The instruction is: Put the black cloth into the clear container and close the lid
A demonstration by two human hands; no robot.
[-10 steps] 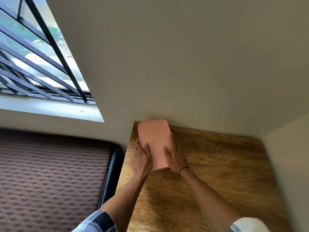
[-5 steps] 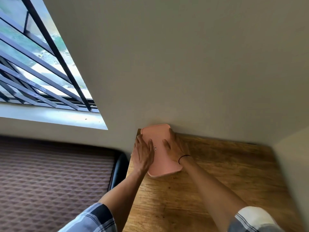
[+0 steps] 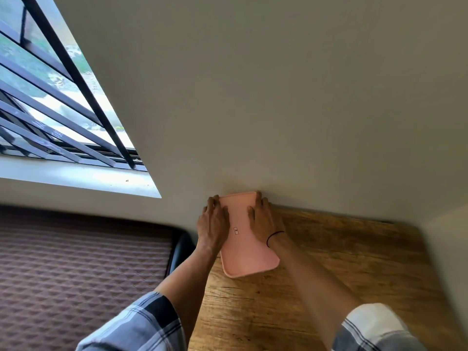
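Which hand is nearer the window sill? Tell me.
Left. The left hand presses the pink lid's window-side edge; the right hand lies on its far side from the window sill.

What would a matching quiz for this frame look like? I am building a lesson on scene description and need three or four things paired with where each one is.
Column one:
1. pink rounded plastic lid
2. left hand
3. right hand
4. thin black wristband

Column two:
A. around the right wrist
B. flat on the lid's left side
C. on the wooden table, far end at the wall
D. flat on the lid's right side, fingertips near the wall

Pairs: 1-C, 2-B, 3-D, 4-A
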